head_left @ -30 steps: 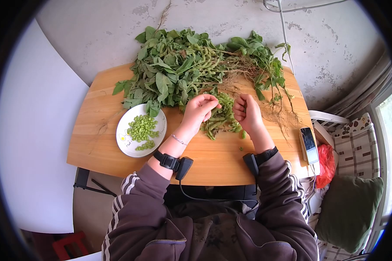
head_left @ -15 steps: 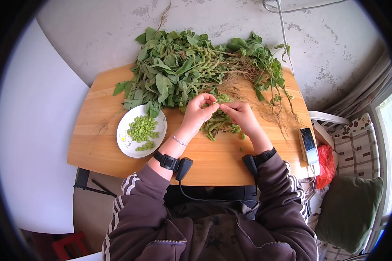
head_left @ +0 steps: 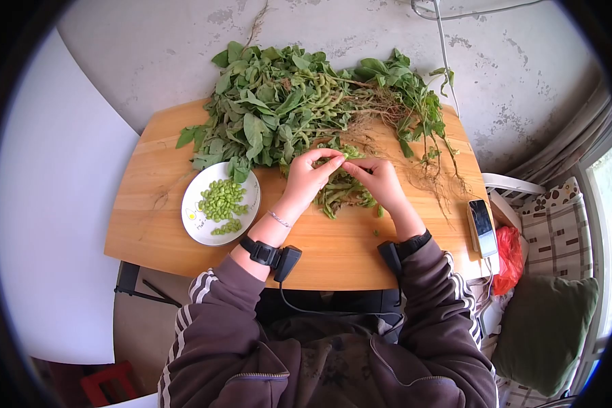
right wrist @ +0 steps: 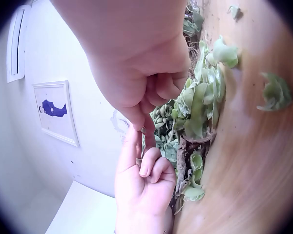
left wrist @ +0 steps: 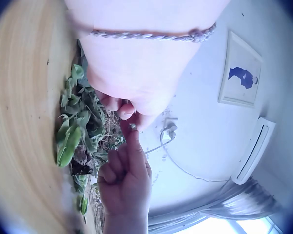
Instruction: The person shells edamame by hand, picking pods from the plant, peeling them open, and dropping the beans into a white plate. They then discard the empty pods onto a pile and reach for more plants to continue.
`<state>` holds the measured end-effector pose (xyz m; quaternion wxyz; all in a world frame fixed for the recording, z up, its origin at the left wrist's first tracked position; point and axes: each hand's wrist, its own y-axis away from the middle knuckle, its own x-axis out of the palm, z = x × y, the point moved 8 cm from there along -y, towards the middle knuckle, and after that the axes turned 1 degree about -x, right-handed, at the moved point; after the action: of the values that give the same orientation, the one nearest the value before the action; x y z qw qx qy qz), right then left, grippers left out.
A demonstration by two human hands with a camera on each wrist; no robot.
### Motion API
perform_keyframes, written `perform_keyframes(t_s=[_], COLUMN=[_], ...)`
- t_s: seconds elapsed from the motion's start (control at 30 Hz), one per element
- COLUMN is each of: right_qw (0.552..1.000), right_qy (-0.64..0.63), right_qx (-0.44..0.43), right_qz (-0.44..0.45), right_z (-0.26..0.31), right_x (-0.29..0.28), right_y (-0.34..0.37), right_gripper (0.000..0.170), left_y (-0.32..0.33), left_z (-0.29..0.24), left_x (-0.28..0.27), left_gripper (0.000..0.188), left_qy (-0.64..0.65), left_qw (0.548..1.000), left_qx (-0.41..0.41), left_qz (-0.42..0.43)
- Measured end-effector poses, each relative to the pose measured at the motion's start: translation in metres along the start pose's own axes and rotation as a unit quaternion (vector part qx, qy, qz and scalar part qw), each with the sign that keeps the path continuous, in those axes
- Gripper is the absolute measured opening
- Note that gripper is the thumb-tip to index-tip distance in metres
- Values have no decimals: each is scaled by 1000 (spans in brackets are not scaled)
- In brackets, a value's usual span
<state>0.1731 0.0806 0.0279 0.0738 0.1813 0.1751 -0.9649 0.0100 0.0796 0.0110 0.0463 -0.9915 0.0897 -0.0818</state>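
Thumb and forefinger of my left hand [head_left: 309, 178] pinch a small green bean pod [head_left: 345, 156], mostly covered by the fingertips. At its other side my right hand [head_left: 382, 185] pinches too, its remaining fingers curled in. Both hands meet above a heap of green pods and husks [head_left: 336, 198] on the wooden table. In the right wrist view, split husks [right wrist: 200, 105] lie below the hands. To the left, a white plate [head_left: 194, 190] holds shelled green beans [head_left: 222, 200].
Leafy bean plants [head_left: 258, 115] cover the back of the table [head_left: 143, 211] against the wall, with roots and stems [head_left: 438, 173] trailing at right. A phone [head_left: 481, 224] lies near the right edge. Beyond it are a red plastic bag [head_left: 508, 258] and a dark green cushion [head_left: 547, 330].
One second ago the hands were apart, the right one with curled fingers. The right hand has since moved left, and its thumb and forefinger now meet the left fingertips at the pod.
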Motion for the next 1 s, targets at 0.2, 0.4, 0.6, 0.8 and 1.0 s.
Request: perform_keyframes(t_s=[0.2, 0.4, 0.6, 0.8, 1.0], right_qw=[992, 993, 990, 919, 778], right_qy=[82, 51, -106, -357, -569], right_qx=[-50, -73, 95, 164, 266], right_qz=[-81, -82, -20, 2, -1], right_z=[24, 23, -8, -24, -55], right_x=[-15, -10, -5, 1, 9], right_y=[2, 3, 2, 2, 2], right_gripper=[20, 21, 25, 19, 28], left_y=[-1, -2, 0, 0, -6], left_z=[0, 8, 2, 1, 8], left_x=[1, 1, 7, 4, -2], left_gripper=[22, 22, 21, 21, 26], left_qy=[4, -8, 13, -17, 4], left_qw=[1000, 1000, 1000, 1000, 1000], left_qx=[8, -4, 2, 14, 16], left_qz=[-17, 9, 24, 2, 2])
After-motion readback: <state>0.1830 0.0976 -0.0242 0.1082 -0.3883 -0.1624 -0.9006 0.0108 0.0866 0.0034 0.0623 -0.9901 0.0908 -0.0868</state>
